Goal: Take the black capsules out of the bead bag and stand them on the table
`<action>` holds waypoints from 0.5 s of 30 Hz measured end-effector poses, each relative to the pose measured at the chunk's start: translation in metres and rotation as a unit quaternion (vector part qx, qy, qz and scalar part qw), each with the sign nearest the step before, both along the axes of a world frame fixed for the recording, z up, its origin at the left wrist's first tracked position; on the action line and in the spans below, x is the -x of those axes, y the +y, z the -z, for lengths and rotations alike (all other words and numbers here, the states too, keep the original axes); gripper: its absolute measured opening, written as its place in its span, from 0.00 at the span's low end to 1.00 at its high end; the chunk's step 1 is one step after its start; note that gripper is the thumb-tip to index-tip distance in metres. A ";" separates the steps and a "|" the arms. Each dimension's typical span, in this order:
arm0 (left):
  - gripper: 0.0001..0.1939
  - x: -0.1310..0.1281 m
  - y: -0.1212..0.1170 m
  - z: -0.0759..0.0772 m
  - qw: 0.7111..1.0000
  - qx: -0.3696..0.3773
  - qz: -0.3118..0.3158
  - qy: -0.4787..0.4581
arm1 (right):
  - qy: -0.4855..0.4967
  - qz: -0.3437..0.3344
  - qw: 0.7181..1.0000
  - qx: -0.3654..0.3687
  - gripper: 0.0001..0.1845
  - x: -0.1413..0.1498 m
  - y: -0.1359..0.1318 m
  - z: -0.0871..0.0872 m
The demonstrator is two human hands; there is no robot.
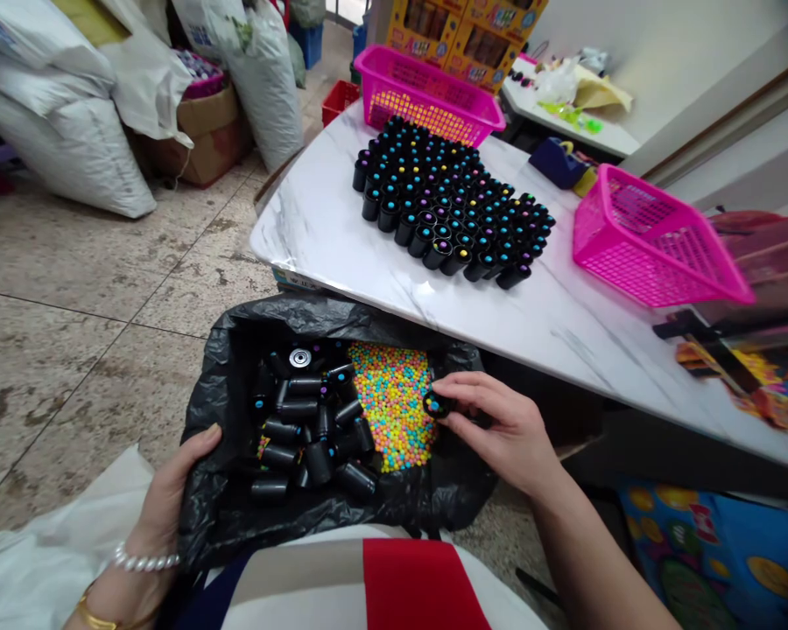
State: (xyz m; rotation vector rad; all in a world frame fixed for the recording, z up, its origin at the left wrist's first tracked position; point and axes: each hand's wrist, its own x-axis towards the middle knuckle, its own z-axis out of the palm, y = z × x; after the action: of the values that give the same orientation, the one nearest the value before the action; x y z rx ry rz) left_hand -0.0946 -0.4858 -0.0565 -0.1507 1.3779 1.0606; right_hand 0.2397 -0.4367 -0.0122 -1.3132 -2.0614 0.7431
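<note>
On my lap rests a box lined with a black plastic bag [233,350]. My left hand [171,477], with a pearl bracelet, grips its left side; the thumb shows and the other fingers are hidden. My right hand [492,420] pinches a small black cylinder [436,403] between thumb and fingers, its end with coloured beads turned up. That cylinder is over the right edge of a bed of small yellow, pink and blue beads [394,407] inside the box. Several loose black cylinders [319,459] lie jumbled in the left part.
A white marble-patterned table [341,254] stands ahead, bearing a dense block of upright black cylinders [446,192] topped with coloured beads. Pink baskets stand behind [426,96] and right [650,236] of them. Stuffed white sacks [72,122] sit on the floor at left.
</note>
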 end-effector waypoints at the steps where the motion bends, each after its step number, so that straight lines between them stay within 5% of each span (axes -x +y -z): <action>1: 0.14 0.000 0.000 0.001 1.000 0.001 -0.001 -0.001 | 0.016 0.011 1.000 0.003 0.20 -0.001 0.000 0.000; 8: 0.18 -0.002 0.003 -0.004 0.999 0.030 -0.015 -0.025 | 0.221 0.098 0.969 0.046 0.20 -0.006 -0.002 0.004; 12: 0.21 -0.003 0.002 -0.004 0.999 0.037 -0.025 -0.005 | 0.201 0.105 0.972 0.061 0.21 -0.001 -0.003 0.009; 15: 0.27 0.004 -0.003 0.004 0.999 0.040 0.003 0.001 | 0.169 0.120 0.978 0.009 0.20 -0.008 0.002 0.007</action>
State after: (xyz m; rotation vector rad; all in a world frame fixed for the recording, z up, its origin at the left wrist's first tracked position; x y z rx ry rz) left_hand -0.0982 -0.4886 -0.0609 -0.2039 1.4224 1.0016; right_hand 0.2476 -0.4347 -0.0192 -1.3143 -1.6003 0.8118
